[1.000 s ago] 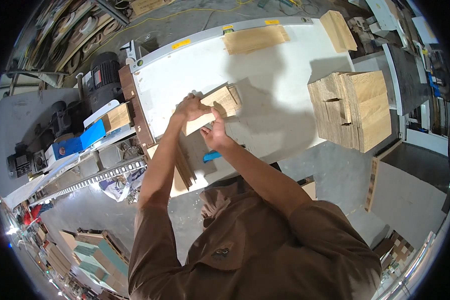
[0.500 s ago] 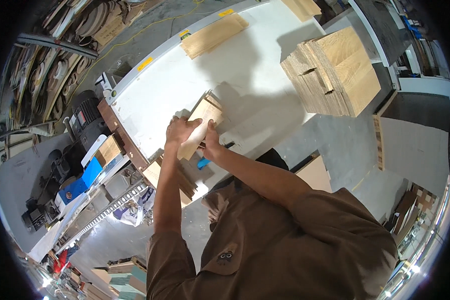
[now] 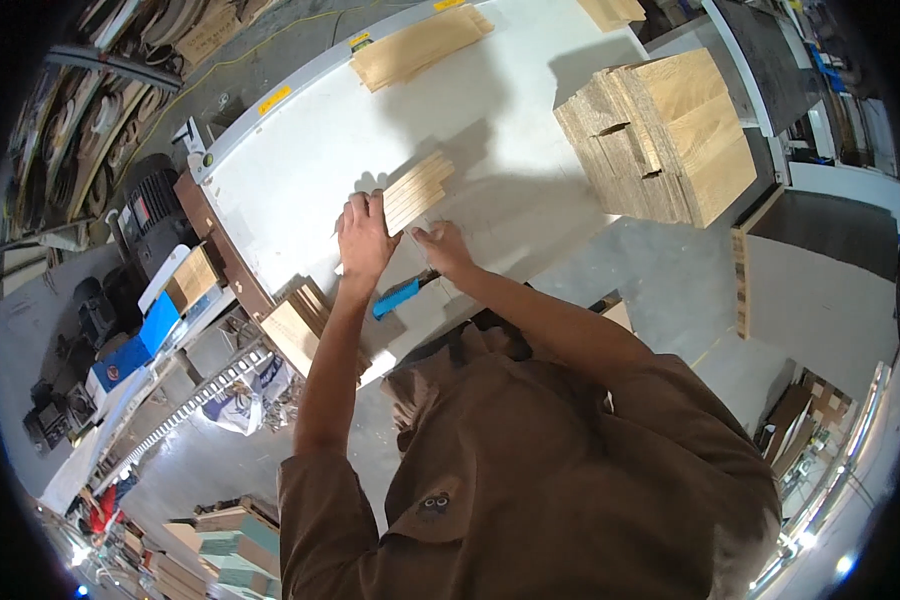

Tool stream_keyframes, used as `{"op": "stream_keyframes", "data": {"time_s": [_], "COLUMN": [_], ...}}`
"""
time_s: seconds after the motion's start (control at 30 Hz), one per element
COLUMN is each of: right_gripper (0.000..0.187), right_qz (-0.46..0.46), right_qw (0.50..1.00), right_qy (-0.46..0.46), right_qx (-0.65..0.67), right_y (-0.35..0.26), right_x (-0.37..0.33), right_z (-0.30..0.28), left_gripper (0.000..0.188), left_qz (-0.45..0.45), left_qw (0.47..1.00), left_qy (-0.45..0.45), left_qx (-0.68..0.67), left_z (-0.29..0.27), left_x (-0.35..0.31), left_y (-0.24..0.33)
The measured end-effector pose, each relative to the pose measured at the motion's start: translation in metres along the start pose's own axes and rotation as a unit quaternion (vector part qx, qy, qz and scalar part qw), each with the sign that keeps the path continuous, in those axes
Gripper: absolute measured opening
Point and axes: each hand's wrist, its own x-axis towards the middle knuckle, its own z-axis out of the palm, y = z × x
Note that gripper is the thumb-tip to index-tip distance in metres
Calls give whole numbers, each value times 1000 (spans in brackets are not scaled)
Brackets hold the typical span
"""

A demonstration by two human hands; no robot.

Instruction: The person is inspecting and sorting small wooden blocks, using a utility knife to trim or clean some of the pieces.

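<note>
A small bundle of pale wooden strips (image 3: 417,190) stands on edge on the white tabletop, its far ends stepped unevenly. My left hand (image 3: 366,238) is closed on the near left end of these strips. Just right of that end is my right hand (image 3: 446,250), its fingers curled in and thumb and forefinger close together; what they hold, if anything, is too small to make out. Below the hands a blue-handled tool (image 3: 397,299) with a dark end lies near the table's front edge.
A tall stack of wooden boards (image 3: 660,140) stands at the table's right. Flat wooden pieces (image 3: 420,48) lie along the far edge, and more boards (image 3: 295,325) sit at the near left corner. A motor (image 3: 153,205) is beyond the left edge.
The bundle has turned from lying broad face up to standing on edge, showing several strips. My right hand has come off its side and moved slightly right; the blue-handled tool is more exposed.
</note>
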Motion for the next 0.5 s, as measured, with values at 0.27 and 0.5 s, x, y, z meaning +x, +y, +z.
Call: {"op": "stream_keyframes", "data": {"time_s": [0.27, 0.5], "right_gripper": [116, 110], "right_qz": [-177, -196], "right_qw": [981, 975], "right_qy": [69, -2], "right_qx": [44, 104], "right_y": [-45, -94], "right_x": [-9, 15], "right_z": [-99, -111], "left_gripper": [92, 94], "left_qz": [-153, -268], "left_qw": [987, 931], "left_qy": [-5, 28], "left_qx": [48, -249], "left_z": [-24, -22], "left_x": [-49, -97], "left_y": [-15, -49]}}
